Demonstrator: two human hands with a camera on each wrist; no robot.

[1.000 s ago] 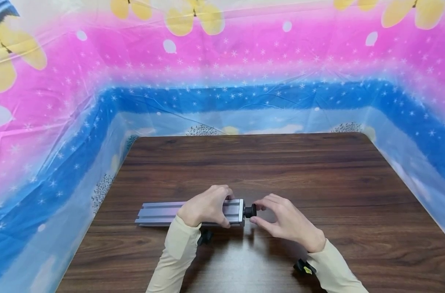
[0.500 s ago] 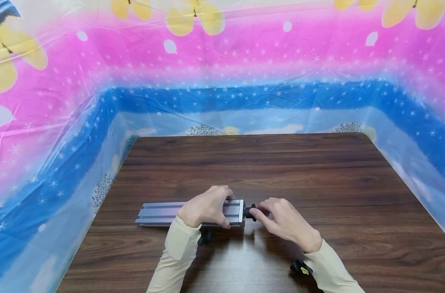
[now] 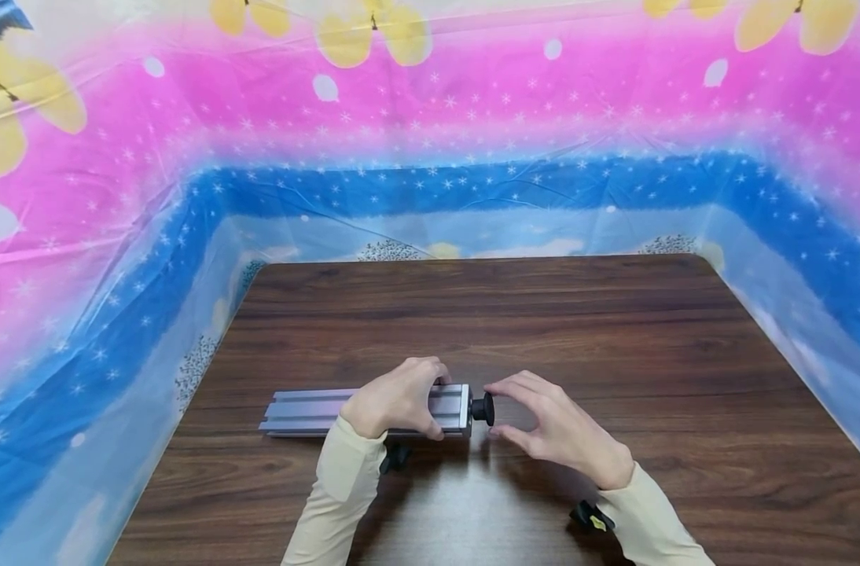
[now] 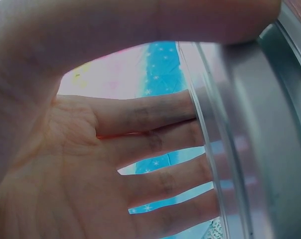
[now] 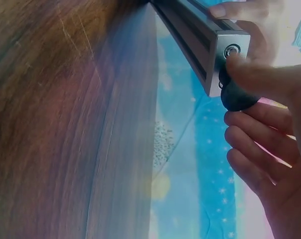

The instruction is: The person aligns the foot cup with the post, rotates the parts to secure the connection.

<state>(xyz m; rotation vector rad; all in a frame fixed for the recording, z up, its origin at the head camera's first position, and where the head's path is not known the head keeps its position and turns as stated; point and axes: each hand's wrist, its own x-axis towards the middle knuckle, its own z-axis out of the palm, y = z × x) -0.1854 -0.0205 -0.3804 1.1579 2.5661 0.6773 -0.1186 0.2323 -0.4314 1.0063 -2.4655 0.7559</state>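
Observation:
A grooved aluminium profile (image 3: 310,409) lies lengthwise across the table, its flat end plate (image 5: 230,47) facing right. My left hand (image 3: 391,397) grips it near that end, thumb on the near side and fingers over the far side. In the left wrist view, the fingers of the left hand (image 4: 155,174) reach across to the profile (image 4: 275,149). A black round knob (image 3: 483,409) sticks out from the end plate. Around it, my right hand (image 3: 557,424) is spread, thumb below and fingertips above. The right wrist view shows the thumb overlapping the knob (image 5: 237,95).
The dark wood-grain table (image 3: 472,314) extends behind and to both sides of the hands. A pink and blue patterned cloth (image 3: 430,181) hangs around its back and sides. Black wrist-worn devices (image 3: 591,516) sit under both forearms.
My right thumb and fingers pinched the knob half a second ago and are now spread apart around it. The left hand and the profile have stayed in place.

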